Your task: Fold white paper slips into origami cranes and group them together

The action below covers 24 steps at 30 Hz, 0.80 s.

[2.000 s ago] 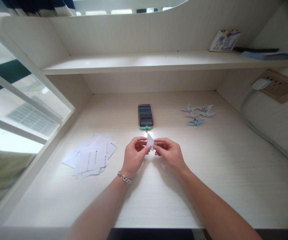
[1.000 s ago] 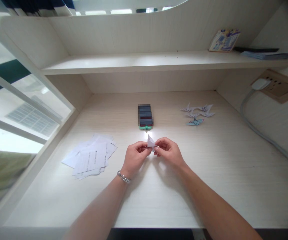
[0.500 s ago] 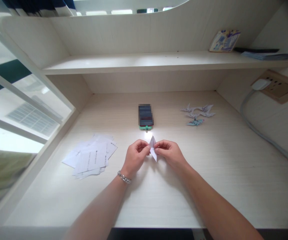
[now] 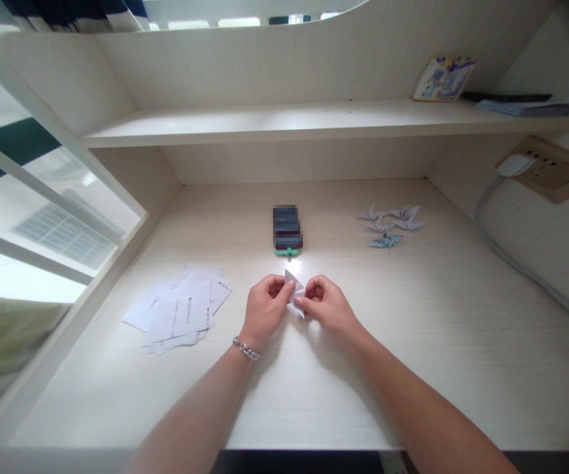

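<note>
A small piece of folded white paper (image 4: pixel 295 291) is held between my two hands, above the middle of the desk. My left hand (image 4: pixel 267 303) pinches its left side, thumb on top, with a silver chain bracelet (image 4: pixel 245 348) at the wrist. On the paper's right edge, the thumb and fingers of my right hand (image 4: pixel 328 303) are closed. The fingers cover part of the folds. Just beyond the paper lies a dark phone (image 4: pixel 287 227), its screen blurred, with a green piece along its near end.
Loose printed paper sheets (image 4: pixel 180 309) overlap on the left. Several folded paper cranes (image 4: pixel 386 241) stand at the back right. A shelf (image 4: pixel 265 125) overhangs the rear, holding a small packet (image 4: pixel 444 79). A grey cable (image 4: pixel 512 266) runs from the wall socket (image 4: pixel 554 170) on the right.
The folded paper has turned and tilted to the left, showing a broader triangular face. My right hand has shifted slightly left, its thumb now over the paper's lower part.
</note>
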### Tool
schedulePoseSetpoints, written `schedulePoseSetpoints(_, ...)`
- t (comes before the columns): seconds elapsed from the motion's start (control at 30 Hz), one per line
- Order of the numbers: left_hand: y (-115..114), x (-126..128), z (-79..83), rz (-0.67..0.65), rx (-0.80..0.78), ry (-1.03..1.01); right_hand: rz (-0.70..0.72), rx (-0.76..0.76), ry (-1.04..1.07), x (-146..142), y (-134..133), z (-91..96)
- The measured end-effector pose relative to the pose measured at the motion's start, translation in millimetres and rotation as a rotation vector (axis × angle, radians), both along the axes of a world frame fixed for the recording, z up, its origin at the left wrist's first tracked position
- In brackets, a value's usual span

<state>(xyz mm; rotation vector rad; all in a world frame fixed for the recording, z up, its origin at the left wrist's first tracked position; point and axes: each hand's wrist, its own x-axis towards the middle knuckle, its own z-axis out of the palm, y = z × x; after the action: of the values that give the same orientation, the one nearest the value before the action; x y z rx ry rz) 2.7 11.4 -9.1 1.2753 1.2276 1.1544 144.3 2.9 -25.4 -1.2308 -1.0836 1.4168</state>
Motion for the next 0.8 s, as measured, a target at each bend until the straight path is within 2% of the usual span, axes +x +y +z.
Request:
schedulePoseSetpoints(0.13,1.2,0.6,-1.5,0.023,-0.07,-0.061,0.023,-0.017,0.058,0.5,2.6,-0.4)
schedulePoseSetpoints(0.3,-0.6,0.8,0.5,0.009,-0.041,-0.049,0.047,0.01,0.021,0.5,1.6,1.3)
schedulePoseSetpoints(0.57,-2.0,2.3,1.8,-0.088,-0.081,-0.118,-0.002,0.0,0.058,1.1,1.4,2.6)
schedulePoseSetpoints(0.8,-1.7,1.9,2.9,-0.038,-0.072,-0.107,0.036,0.009,0.088,-0.8,0.0,1.9)
